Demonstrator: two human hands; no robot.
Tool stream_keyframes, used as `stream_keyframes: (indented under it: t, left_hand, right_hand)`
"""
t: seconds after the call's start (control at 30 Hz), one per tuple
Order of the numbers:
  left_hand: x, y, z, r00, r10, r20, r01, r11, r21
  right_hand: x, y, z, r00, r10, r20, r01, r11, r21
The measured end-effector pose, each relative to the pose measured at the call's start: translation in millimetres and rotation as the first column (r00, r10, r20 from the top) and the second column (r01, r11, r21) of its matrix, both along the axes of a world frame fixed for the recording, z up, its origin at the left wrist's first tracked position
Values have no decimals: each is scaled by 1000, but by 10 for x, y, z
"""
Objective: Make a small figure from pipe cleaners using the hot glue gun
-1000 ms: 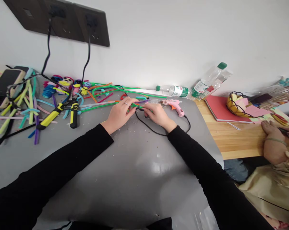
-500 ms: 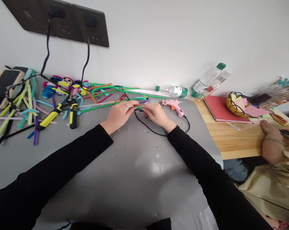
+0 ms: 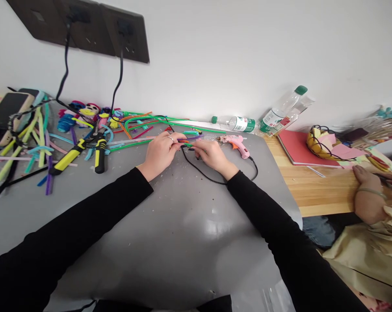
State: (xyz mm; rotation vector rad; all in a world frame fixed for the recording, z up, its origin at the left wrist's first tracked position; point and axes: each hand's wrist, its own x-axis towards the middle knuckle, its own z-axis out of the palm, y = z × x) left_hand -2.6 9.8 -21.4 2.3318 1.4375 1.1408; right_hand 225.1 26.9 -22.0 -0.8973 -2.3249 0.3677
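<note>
Apparently left hand [image 3: 159,155] and right hand [image 3: 213,156] pinch green pipe cleaner [image 3: 189,145], twelve o'clock on desk [image 3: 170,242]; close, even grip should steady it, clear of glue gun [image 3: 237,141] at three o'clock.

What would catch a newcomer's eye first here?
The left hand and right hand, close together mid-picture, pinching a thin coloured piece. Then the pink glue gun to their right and the yellow-black pliers to their left. Upper left, a dark socket panel stands out.

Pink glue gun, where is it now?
In the head view, the pink glue gun lies right of centre on the grey table, beside the right hand.
</note>
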Motion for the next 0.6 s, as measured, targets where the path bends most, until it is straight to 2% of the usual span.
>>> stream_keyframes:
  t: [0.17, 0.6]
  left_hand:
    - [-20, 24, -44, 998, -57, 34, 57, 998, -14]
    - [-13, -11, 5, 994, -107, 29, 110, 990, -93]
  right_hand:
    - [8, -14, 28, 999, -8, -36, 6, 998, -60]
    - [29, 42, -6, 996, -13, -84, 9, 999, -42]
